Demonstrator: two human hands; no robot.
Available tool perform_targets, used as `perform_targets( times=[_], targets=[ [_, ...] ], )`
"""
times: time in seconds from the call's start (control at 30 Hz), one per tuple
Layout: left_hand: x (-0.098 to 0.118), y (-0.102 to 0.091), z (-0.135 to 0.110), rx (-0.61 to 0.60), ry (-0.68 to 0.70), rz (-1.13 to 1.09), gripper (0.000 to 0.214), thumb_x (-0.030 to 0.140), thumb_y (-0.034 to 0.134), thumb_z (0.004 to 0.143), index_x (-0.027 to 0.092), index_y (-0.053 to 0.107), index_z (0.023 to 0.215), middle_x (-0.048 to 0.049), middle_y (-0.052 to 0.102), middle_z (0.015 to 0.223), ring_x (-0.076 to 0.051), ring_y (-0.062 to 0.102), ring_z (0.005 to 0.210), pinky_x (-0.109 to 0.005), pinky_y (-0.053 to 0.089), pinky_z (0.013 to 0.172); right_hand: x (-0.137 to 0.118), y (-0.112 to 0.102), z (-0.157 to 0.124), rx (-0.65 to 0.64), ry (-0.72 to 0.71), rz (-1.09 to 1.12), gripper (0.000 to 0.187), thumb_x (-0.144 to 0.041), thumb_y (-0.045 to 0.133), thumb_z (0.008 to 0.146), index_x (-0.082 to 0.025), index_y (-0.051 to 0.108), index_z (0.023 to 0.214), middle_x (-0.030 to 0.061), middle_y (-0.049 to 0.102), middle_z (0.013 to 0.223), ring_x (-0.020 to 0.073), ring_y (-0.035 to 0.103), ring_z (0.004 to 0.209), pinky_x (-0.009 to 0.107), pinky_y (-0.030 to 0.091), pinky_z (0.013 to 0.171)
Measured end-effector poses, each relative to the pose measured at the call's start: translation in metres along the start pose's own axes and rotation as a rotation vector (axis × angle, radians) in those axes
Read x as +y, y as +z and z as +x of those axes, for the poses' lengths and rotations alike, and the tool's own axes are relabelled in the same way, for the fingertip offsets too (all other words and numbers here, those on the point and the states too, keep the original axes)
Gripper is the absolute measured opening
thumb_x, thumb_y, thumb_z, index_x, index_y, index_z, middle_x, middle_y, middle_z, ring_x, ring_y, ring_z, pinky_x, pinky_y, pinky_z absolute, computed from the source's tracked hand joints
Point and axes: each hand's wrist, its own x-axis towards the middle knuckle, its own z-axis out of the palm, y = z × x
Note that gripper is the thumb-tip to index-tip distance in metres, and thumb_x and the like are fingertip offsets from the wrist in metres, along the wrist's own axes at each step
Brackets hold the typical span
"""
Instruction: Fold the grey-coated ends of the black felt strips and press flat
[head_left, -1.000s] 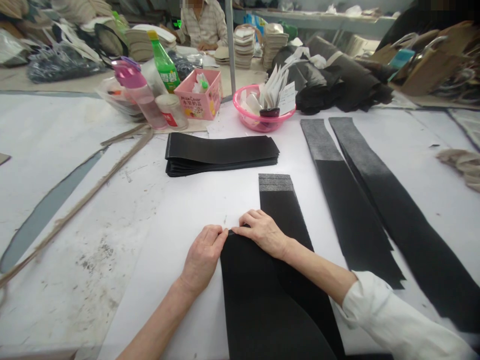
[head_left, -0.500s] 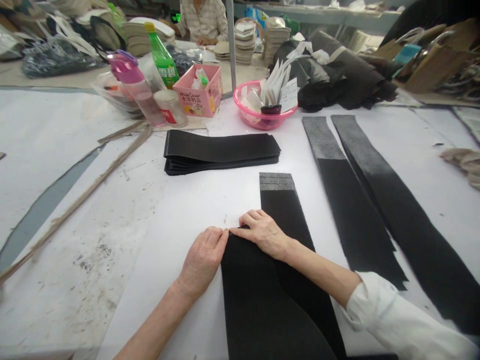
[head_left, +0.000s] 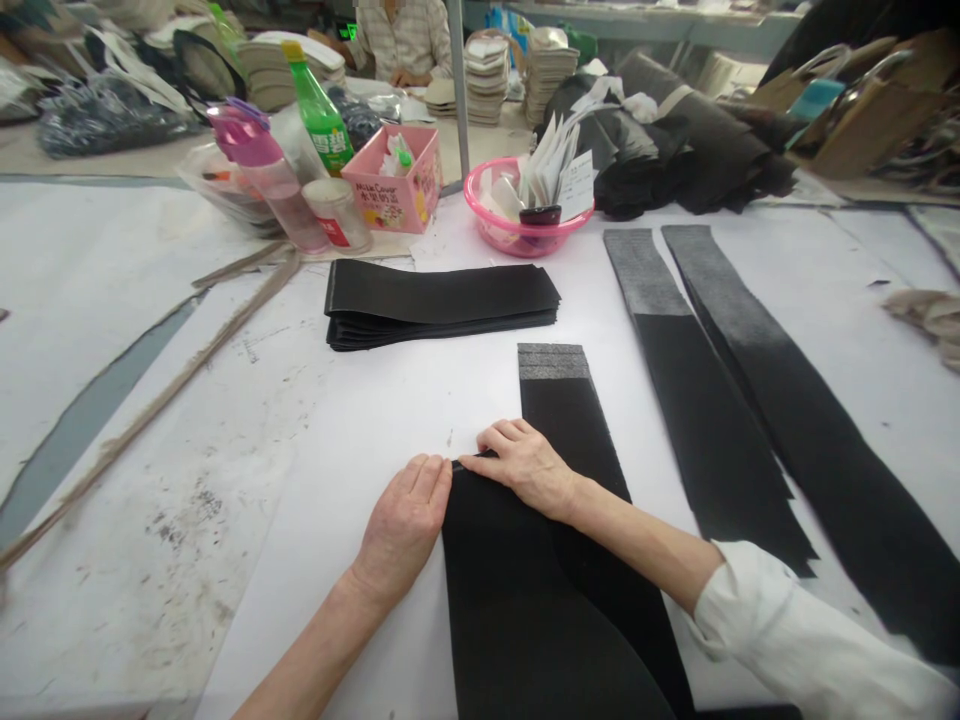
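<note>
A wide black sheet (head_left: 517,600) of leather-like material lies before me, its far edge turned over. My left hand (head_left: 405,515) pinches the far left corner of that edge, fingers pressed together. Just to the right, my right hand (head_left: 525,468) grips the same edge, thumb and forefinger lying along the fold; its other fingers curl over the far side. Partly beneath the sheet runs a stack of black strips (head_left: 559,410) with grey fuzzy ends stepped one behind another. Beyond my hands sits a folded stack of black pieces (head_left: 442,295).
Two rows of long black strips (head_left: 705,400) (head_left: 810,430) lie to the right. At the back are a pink basin (head_left: 525,235) with paper tags, a pink box (head_left: 397,190), a green bottle (head_left: 319,115) and a pink water bottle (head_left: 274,180). A person (head_left: 401,45) sits beyond a pole (head_left: 458,90).
My left hand has shifted very slightly left, leaving a small gap between its fingertips and my right hand's. The right hand keeps its place on the edge.
</note>
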Motion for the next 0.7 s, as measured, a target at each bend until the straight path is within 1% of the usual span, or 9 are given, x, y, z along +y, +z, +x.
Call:
perform_targets(
  times=[0.17, 0.27, 0.47, 0.6, 0.7],
  targets=[
    [-0.0018, -0.0016, -0.0019, 0.016, -0.029, -0.018, 0.029, 0.006, 0.049, 0.087, 0.005, 0.060, 0.114, -0.0159, 0.059, 0.110, -0.028, 0.054, 0.107, -0.043, 0.048, 0.097, -0.0005, -0.0010, 0.0001, 0.006, 0.004, 0.009, 0.026, -0.023, 0.046, 0.097, -0.028, 0.058, 0.119, 0.0063, 0.056, 0.099, 0.0188, 0.047, 0.095, 0.033, 0.038, 0.080],
    [-0.0012, -0.0033, -0.0030, 0.000, -0.036, 0.000, 0.030, 0.006, 0.047, 0.088, 0.006, 0.058, 0.116, -0.0159, 0.059, 0.112, -0.027, 0.054, 0.107, -0.044, 0.049, 0.096, -0.0006, -0.0008, 0.0002, 0.004, 0.001, 0.002, 0.025, -0.023, 0.046, 0.097, -0.027, 0.059, 0.119, 0.0064, 0.056, 0.099, 0.0189, 0.047, 0.094, 0.033, 0.037, 0.078],
    [0.0014, -0.0040, -0.0025, -0.037, -0.001, 0.079, 0.031, 0.003, 0.046, 0.087, 0.003, 0.059, 0.115, -0.0189, 0.059, 0.112, -0.029, 0.055, 0.108, -0.044, 0.049, 0.096, -0.0009, -0.0003, 0.0011, 0.005, -0.007, -0.009, 0.024, -0.023, 0.045, 0.097, -0.026, 0.059, 0.117, 0.0064, 0.056, 0.098, 0.0192, 0.047, 0.092, 0.033, 0.037, 0.077],
    [0.0034, -0.0044, -0.0028, -0.063, 0.018, 0.136, 0.033, 0.001, 0.045, 0.084, 0.002, 0.059, 0.114, -0.0205, 0.059, 0.113, -0.030, 0.055, 0.108, -0.044, 0.050, 0.094, -0.0013, -0.0009, 0.0012, -0.006, -0.010, -0.023, 0.024, -0.023, 0.045, 0.097, -0.026, 0.059, 0.117, 0.0064, 0.056, 0.098, 0.0197, 0.047, 0.093, 0.033, 0.037, 0.078],
    [0.0035, -0.0070, -0.0043, -0.073, 0.024, 0.139, 0.033, 0.000, 0.045, 0.084, 0.002, 0.060, 0.113, -0.0209, 0.059, 0.112, -0.032, 0.055, 0.109, -0.044, 0.051, 0.091, -0.0020, -0.0024, 0.0009, -0.012, -0.012, -0.029, 0.024, -0.023, 0.045, 0.097, -0.025, 0.059, 0.117, 0.0067, 0.055, 0.098, 0.0197, 0.046, 0.093, 0.033, 0.037, 0.078]
  ],
)
